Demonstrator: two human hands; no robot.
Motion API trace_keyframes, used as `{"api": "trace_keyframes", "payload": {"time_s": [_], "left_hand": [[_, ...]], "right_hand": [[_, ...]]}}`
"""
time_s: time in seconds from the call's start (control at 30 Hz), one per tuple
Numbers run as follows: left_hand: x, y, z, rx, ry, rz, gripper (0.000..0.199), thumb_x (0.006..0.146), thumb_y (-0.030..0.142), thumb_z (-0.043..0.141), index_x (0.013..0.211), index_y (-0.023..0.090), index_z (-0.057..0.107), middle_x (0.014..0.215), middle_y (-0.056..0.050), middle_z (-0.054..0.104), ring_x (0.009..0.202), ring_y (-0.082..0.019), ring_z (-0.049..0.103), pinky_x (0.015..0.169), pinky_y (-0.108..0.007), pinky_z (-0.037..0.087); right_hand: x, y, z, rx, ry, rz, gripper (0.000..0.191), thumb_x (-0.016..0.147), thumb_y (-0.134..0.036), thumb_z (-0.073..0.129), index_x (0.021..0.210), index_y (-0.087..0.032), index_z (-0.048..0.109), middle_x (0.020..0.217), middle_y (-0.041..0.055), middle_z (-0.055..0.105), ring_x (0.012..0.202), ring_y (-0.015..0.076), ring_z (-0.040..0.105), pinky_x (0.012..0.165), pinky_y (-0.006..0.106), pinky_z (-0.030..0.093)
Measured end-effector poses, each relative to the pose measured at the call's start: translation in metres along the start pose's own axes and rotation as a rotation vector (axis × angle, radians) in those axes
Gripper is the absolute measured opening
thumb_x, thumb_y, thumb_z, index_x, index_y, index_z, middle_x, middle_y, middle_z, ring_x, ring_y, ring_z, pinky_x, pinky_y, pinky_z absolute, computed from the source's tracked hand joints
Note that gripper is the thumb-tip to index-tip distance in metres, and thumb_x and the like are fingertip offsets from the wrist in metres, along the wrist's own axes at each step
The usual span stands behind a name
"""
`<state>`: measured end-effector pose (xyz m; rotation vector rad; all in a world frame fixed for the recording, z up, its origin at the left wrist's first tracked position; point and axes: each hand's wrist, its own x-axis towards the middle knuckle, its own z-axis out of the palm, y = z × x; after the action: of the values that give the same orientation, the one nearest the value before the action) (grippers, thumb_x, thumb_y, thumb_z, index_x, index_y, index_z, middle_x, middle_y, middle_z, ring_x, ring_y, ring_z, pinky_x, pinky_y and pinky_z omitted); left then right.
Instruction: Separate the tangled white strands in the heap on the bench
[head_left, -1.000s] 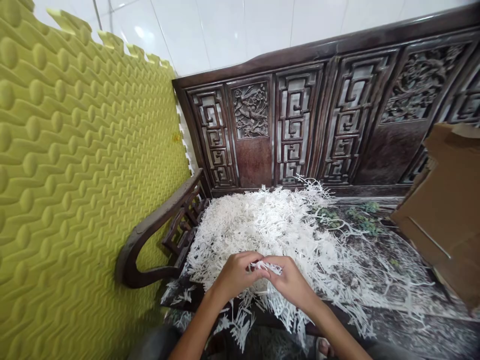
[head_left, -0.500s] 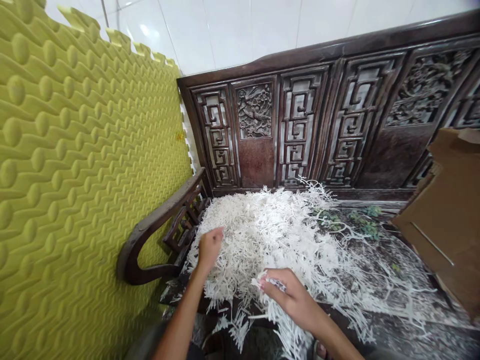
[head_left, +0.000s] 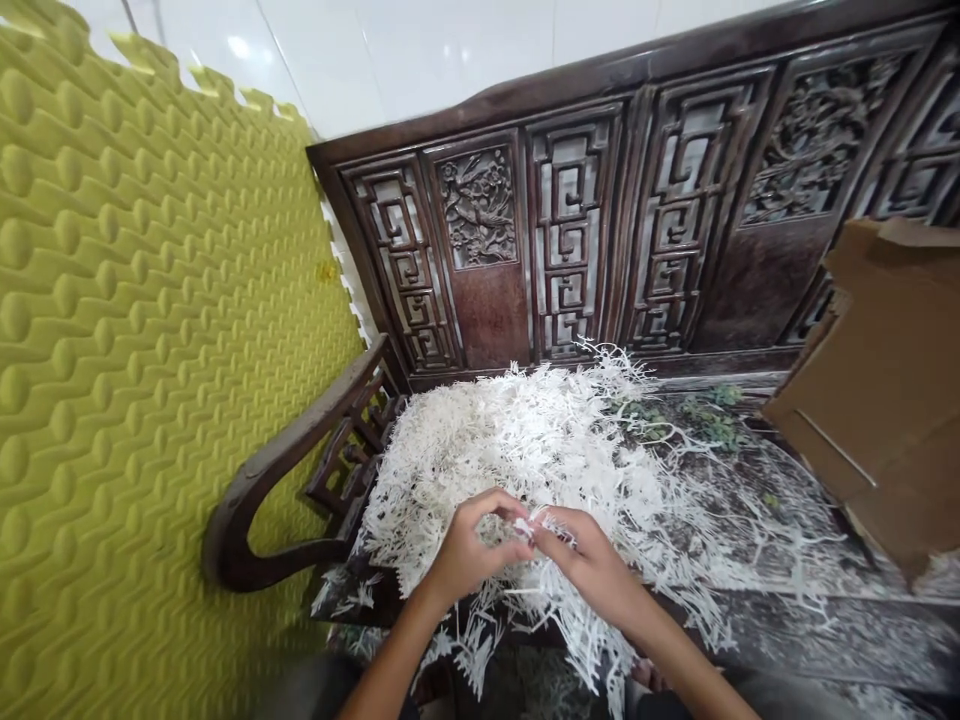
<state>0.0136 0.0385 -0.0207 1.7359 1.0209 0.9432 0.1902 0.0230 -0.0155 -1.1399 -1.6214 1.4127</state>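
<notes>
A heap of white, thin-branched sprigs (head_left: 480, 440), plastic by their look, covers the left part of a dark wooden bench seat. Just above the heap's front edge, my right hand (head_left: 592, 565) grips a small bunch of white sprigs (head_left: 559, 530) between thumb and fingers. My left hand (head_left: 472, 545) meets it there, its thumb and curled fingers closed at the bunch's tip. The fingertips of both hands almost touch, and they partly hide what lies between them. More sprigs (head_left: 592, 640) hang over the seat's front edge below my right hand.
The bench's carved backrest (head_left: 491, 315) runs along the tiled wall. Its curved armrest (head_left: 232, 500) stands at the left, beside a yellow foam mat (head_left: 150, 350) set upright. A brown cardboard piece (head_left: 885, 400) leans at the right. Green sprigs (head_left: 712, 415) lie near the backrest.
My left hand has come from over the heap's left side, moving right and down to meet the right hand at the bunch. My right hand keeps its grip; the view has shifted slightly.
</notes>
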Motion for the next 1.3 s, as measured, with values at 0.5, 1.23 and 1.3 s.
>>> {"api": "trace_keyframes", "payload": {"time_s": [0.5, 1.23, 1.3], "left_hand": [[0.006, -0.007, -0.020, 0.084, -0.113, -0.057, 0.033, 0.083, 0.047, 0.057, 0.076, 0.015, 0.053, 0.073, -0.001, 0.052, 0.069, -0.012, 0.049, 0.065, -0.023, 0.040], [-0.005, -0.002, -0.013, 0.295, -0.203, -0.012, 0.040, 0.084, 0.045, 0.059, 0.059, 0.015, 0.050, 0.060, 0.000, 0.049, 0.062, -0.012, 0.045, 0.062, -0.024, 0.033], [-0.004, 0.001, -0.006, 0.265, -0.222, 0.006, 0.041, 0.092, 0.040, 0.048, 0.060, 0.014, 0.055, 0.060, 0.000, 0.052, 0.064, -0.012, 0.049, 0.066, -0.025, 0.035]], "right_hand": [[-0.002, 0.012, 0.010, -0.094, -0.039, 0.001, 0.036, 0.094, -0.044, 0.042, 0.071, -0.018, 0.053, 0.070, -0.0004, 0.055, 0.071, 0.0174, 0.052, 0.067, 0.027, 0.037], [-0.007, 0.008, 0.010, -0.057, -0.045, 0.022, 0.038, 0.092, -0.046, 0.044, 0.068, -0.018, 0.051, 0.068, -0.0012, 0.048, 0.069, 0.0155, 0.046, 0.065, 0.025, 0.034], [-0.005, 0.008, 0.011, -0.012, -0.051, -0.003, 0.035, 0.092, -0.044, 0.045, 0.071, -0.017, 0.053, 0.071, -0.0009, 0.050, 0.071, 0.0155, 0.046, 0.066, 0.025, 0.035]]}}
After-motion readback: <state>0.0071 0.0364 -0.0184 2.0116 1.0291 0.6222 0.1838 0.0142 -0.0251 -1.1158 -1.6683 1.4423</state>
